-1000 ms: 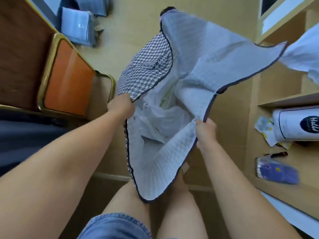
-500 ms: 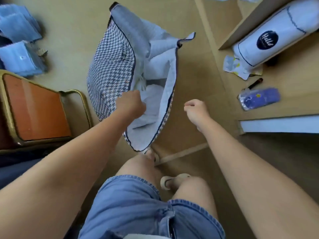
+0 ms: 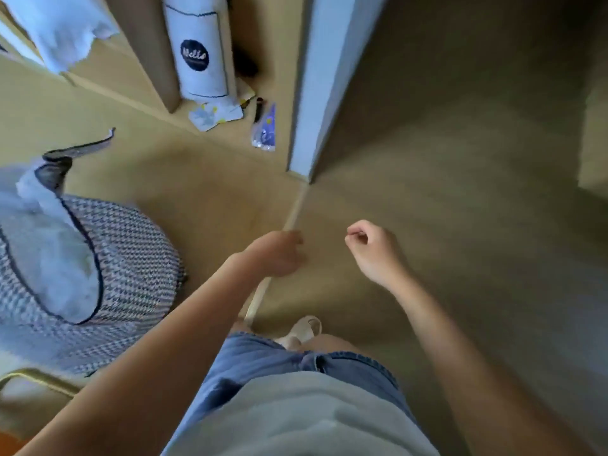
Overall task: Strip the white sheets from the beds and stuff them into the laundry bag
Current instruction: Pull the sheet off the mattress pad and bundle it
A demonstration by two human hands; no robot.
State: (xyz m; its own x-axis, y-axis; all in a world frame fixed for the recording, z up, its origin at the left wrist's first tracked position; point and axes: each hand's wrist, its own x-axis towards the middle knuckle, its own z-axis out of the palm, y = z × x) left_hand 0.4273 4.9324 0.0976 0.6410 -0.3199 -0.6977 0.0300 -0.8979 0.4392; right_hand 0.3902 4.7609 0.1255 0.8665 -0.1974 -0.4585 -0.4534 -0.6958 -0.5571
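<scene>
I see my left hand (image 3: 279,255) and right hand (image 3: 373,253) loosely curled, holding nothing, above the floor (image 3: 460,225). Left of them sits the laundry bag (image 3: 131,258), white sheets (image 3: 49,258) inside.

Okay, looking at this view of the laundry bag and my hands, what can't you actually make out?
Head view only:
- The laundry bag is cut off by the left edge. The white sheets inside are blurred, so how full it is stays unclear.
- The left hand has its back to the camera, hiding the fingers.
- The white cloth at top left is cut off by the top edge, and what it lies on is unseen.
</scene>
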